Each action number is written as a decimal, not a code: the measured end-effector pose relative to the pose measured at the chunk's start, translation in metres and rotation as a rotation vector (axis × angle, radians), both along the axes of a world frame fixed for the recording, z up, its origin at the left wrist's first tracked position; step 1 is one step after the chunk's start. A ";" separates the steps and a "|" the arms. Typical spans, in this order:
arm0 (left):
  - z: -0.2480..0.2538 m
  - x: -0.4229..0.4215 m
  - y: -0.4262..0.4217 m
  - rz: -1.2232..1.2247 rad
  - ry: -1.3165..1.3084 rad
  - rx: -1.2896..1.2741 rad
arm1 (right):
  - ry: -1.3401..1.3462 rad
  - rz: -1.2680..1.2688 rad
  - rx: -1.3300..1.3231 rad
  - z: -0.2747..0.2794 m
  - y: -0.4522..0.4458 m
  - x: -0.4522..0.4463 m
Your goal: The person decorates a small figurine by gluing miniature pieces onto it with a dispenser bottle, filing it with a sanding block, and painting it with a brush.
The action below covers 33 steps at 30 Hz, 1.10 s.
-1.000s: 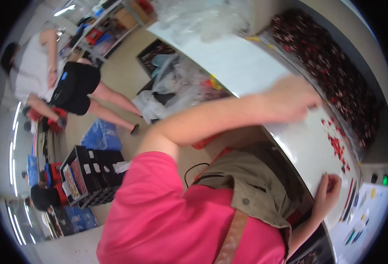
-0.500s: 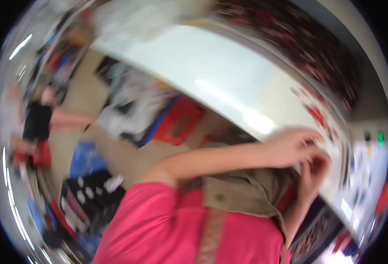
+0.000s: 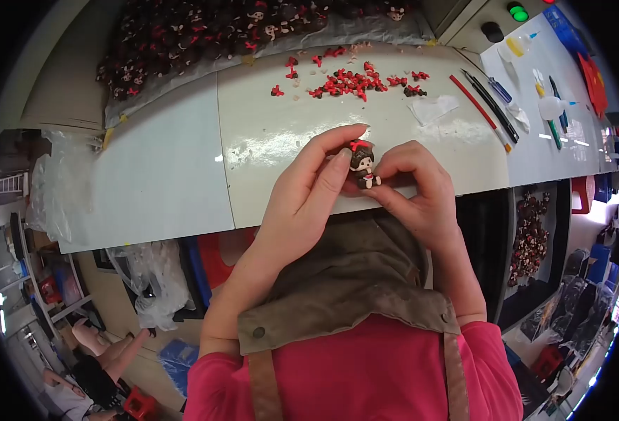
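Figurine (image 3: 365, 167) clamped now: left grip (image 3: 313, 179) at nine o'clock, right grip (image 3: 419, 193) at four, well apart a second ago, together near the table's (image 3: 253, 161) six-o'clock edge, and it's two-handed work

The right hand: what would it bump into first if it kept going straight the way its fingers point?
The little doll: the right hand looks right up against it. Behind that, the left hand probably comes next, though depth is hard to judge.
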<state>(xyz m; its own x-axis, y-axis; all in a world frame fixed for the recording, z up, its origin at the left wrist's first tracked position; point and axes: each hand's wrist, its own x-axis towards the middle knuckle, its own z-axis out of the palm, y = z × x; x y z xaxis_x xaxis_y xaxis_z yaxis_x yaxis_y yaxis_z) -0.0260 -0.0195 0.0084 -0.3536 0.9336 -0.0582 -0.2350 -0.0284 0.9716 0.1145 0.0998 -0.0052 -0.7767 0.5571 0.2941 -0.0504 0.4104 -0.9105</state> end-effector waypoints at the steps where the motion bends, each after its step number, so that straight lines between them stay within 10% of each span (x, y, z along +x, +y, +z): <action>1: 0.001 0.000 0.000 0.002 -0.001 -0.001 | 0.003 0.003 0.008 0.000 0.001 0.000; 33: -0.012 0.003 0.003 0.081 0.197 0.108 | 0.143 -0.010 0.360 -0.007 0.001 -0.003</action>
